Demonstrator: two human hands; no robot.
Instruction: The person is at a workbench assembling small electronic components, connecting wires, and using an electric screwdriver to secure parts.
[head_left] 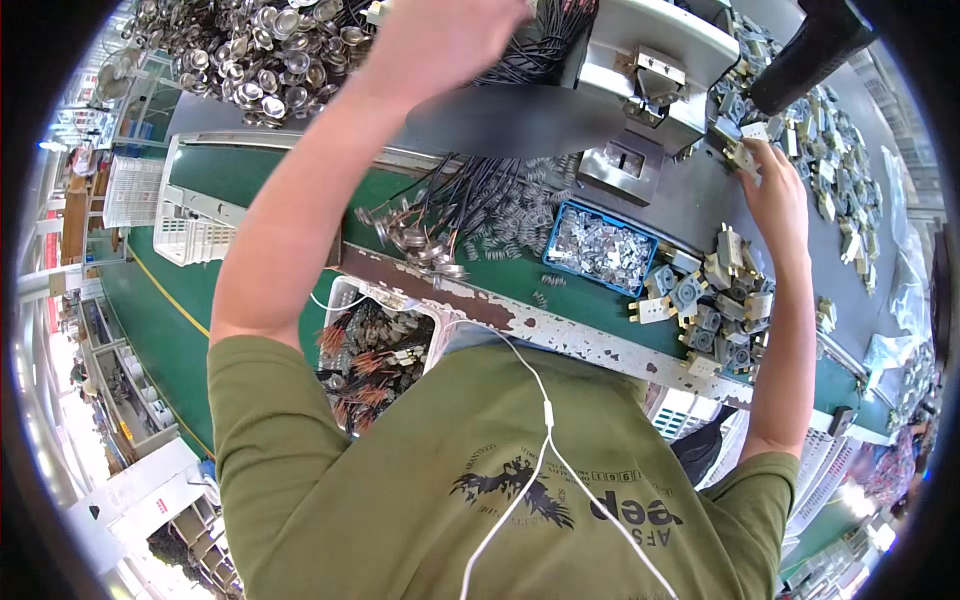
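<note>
Green workbench (pixel 300 190) with chipped edge; on it a blue tray (pixel 600 248), loose springs (pixel 510 215), grey housings (pixel 715 300).

Green workbench (pixel 250 175) with chipped edge, green floor (pixel 160 330) with yellow line, white crates (pixel 130 190), bright light at left.

1. The left hand (pixel 440 35) is raised at the top of the view; it is smeared by motion and its fingertips are cut off by the upper edge, so its grip cannot be told.
2. The right hand (pixel 775 190) touches a small metal part (pixel 742 155); whether the fingers close on it is too small to tell.
3. The pile of round metal caps (pixel 250 50) runs out past the top edge.
4. The white bin of copper-tipped wires (pixel 375 360) is partly hidden behind the green shirt (pixel 450 470).
5. The far right rim bends into blur; the parts there cannot be made out.
</note>
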